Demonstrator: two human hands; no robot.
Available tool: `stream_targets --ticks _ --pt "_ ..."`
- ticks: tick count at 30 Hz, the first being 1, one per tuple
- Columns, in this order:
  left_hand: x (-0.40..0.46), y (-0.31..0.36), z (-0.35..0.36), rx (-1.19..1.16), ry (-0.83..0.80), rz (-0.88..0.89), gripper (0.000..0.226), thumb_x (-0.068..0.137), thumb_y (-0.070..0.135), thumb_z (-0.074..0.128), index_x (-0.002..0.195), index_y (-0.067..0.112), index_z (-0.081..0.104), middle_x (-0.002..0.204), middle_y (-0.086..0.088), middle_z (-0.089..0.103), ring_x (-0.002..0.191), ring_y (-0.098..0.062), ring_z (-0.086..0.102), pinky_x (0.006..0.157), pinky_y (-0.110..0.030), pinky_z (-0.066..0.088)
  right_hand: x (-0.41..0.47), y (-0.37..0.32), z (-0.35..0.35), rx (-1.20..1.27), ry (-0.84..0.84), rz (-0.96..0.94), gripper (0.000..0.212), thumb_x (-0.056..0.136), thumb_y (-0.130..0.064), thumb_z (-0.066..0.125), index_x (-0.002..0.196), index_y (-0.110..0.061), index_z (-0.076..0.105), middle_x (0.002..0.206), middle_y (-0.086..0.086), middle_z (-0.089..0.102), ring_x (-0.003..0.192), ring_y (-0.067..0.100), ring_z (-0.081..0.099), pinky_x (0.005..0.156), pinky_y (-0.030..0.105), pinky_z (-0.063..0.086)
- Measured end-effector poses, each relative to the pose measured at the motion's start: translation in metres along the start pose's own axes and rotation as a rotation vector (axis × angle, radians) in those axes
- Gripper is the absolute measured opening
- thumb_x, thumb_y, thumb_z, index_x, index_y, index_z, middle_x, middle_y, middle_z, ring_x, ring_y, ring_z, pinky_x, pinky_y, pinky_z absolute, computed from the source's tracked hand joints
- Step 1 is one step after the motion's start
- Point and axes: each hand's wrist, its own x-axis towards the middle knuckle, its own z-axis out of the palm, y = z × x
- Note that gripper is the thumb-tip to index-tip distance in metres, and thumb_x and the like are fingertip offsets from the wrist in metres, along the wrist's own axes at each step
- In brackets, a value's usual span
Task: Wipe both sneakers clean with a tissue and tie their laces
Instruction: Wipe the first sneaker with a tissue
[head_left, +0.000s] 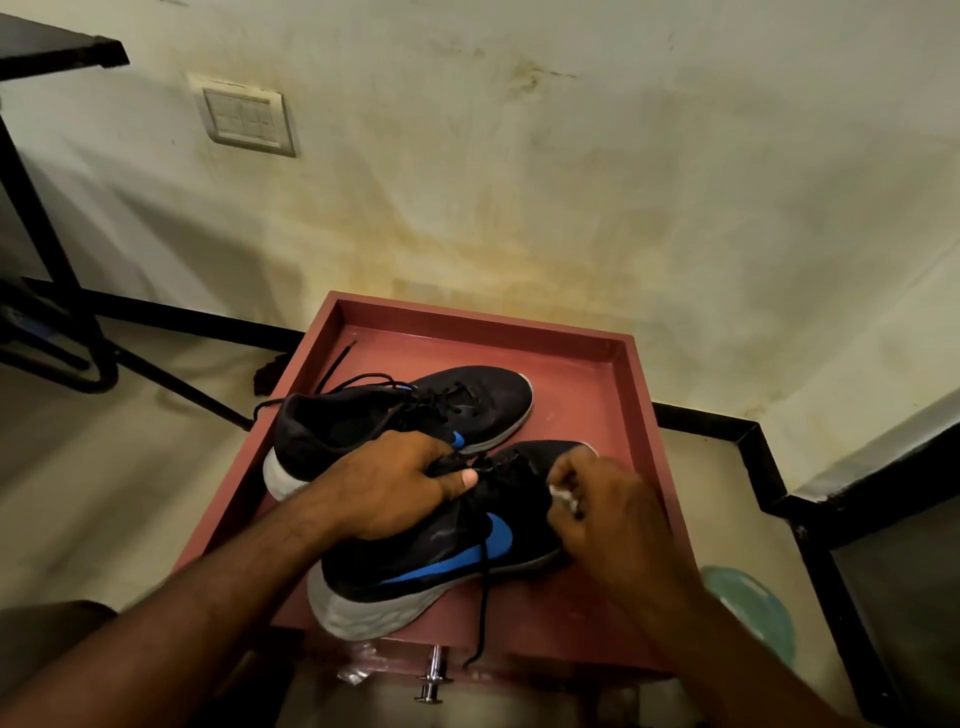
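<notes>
The left hand (402, 480) grips the near sneaker (447, 551) across its top, fingers curled over the tongue and laces and the thumb lying flat along the upper. That hold looks meant to pin the shoe down and tip it slightly toward the right, so the side and toe can be rubbed without the shoe sliding. The right hand (597, 512) pinches a small wad of white tissue (563, 496) against the toe end of that same sneaker, the fingers bunched closely round it; this seems to be the wiping step, with the lacing yet to come.

Both shoes sit inside a shallow reddish tray (587, 358) with a raised rim, which serves as the bench here and probably keeps dirt and the pair together. The near sneaker lies at the near edge, its white heel overhanging the rim and one loose lace (483, 597) dangling down over the front. The far sneaker (410, 410) rests on its sole just behind, toe pointing right, touching or nearly touching the near one; its laces are untied too, one end (340, 358) trailing toward the left wall of the tray. Nothing else shows in the tray.

A pale green round object (753, 608) lies on the floor to the right.
</notes>
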Motion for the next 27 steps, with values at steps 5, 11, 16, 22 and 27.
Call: stream_targets --ticks 5,11,16,22,27 --pt "0.000 0.003 0.004 0.060 0.026 -0.025 0.035 0.096 0.061 0.054 0.098 0.030 0.070 0.088 0.009 0.074 0.081 -0.006 0.070 0.082 -0.040 0.060 -0.032 -0.035 0.020 0.234 -0.197 -0.085 0.020 0.085 -0.017 0.069 0.092 -0.031 0.057 0.083 -0.013 0.063 0.076 0.005 0.064 0.061 0.012 0.045" --pt "-0.002 0.005 0.005 0.065 0.031 -0.028 0.039 0.096 0.063 0.052 0.104 0.031 0.070 0.092 0.010 0.074 0.085 -0.006 0.070 0.084 -0.039 0.059 -0.001 -0.004 0.002 -0.067 -0.003 0.063 0.026 0.088 -0.013 0.070 0.092 -0.030 0.052 0.089 -0.009 0.060 0.083 0.009 0.059 0.070 0.023 0.049" --pt "-0.004 0.007 0.009 0.089 0.063 -0.042 0.034 0.096 0.060 0.055 0.089 0.028 0.065 0.082 0.008 0.070 0.079 -0.010 0.068 0.077 -0.036 0.057 -0.037 -0.038 0.017 0.117 -0.251 -0.013 0.021 0.088 -0.024 0.067 0.090 -0.035 0.050 0.083 -0.014 0.061 0.078 0.003 0.060 0.063 0.015 0.045" --pt "-0.004 0.006 0.009 0.101 0.059 -0.038 0.038 0.096 0.063 0.052 0.106 0.031 0.068 0.093 0.010 0.072 0.088 -0.012 0.069 0.085 -0.040 0.058 0.001 -0.001 0.002 -0.135 0.007 0.087 0.021 0.089 -0.011 0.068 0.088 -0.027 0.054 0.082 -0.010 0.059 0.076 0.009 0.058 0.061 0.014 0.040" --pt "-0.005 0.005 0.013 0.083 0.078 -0.054 0.035 0.094 0.063 0.054 0.101 0.031 0.067 0.088 0.009 0.071 0.084 -0.012 0.069 0.081 -0.038 0.058 -0.027 -0.027 0.013 0.045 -0.243 0.082 0.027 0.089 -0.022 0.071 0.087 -0.039 0.050 0.083 -0.012 0.064 0.073 0.003 0.064 0.061 0.019 0.052"
